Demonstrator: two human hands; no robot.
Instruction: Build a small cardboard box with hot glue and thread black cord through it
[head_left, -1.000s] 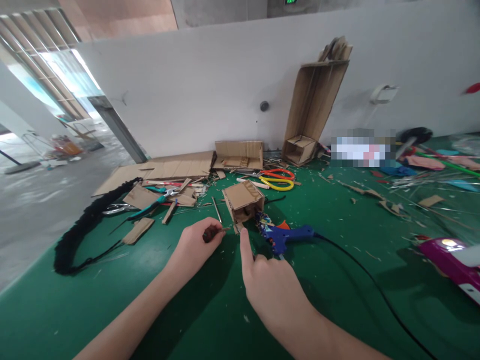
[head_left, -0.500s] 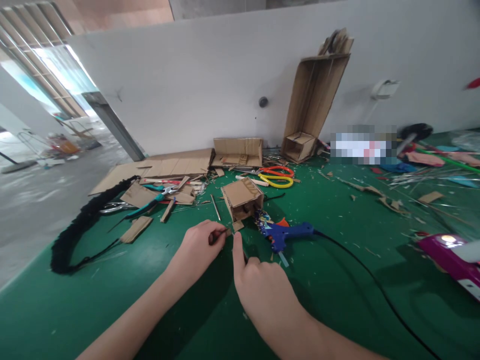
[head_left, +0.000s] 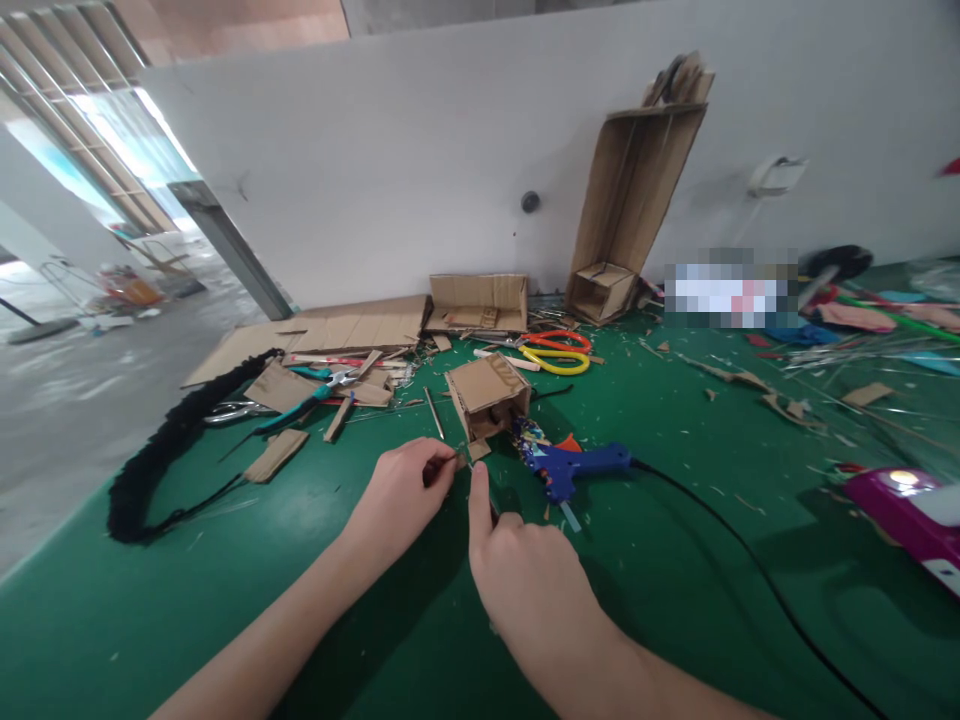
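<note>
My left hand (head_left: 409, 490) is closed in a pinch on a small scrap of cardboard (head_left: 461, 461) low over the green table. Close on its right, my right hand (head_left: 517, 560) is wrapped round a slim craft knife (head_left: 493, 505), mostly hidden by the fingers, with the index finger stretched along it. The knife's thin tip points at the scrap; whether they touch I cannot tell. Just beyond the hands stands a small cardboard box (head_left: 487, 385) with an open front. A blue glue gun (head_left: 574, 465) lies to the right of the box.
Scissors (head_left: 559, 352) with orange and yellow handles lie behind the box. Teal-handled pliers (head_left: 307, 402), cardboard scraps and a black fuzzy strip (head_left: 161, 450) are at the left. A tall cardboard piece (head_left: 630, 200) leans on the wall. A purple device (head_left: 900, 510) and the glue gun's cord occupy the right.
The view has shifted very slightly. Both hands keep nearly the same place and hold, and the things on the table have not moved.
</note>
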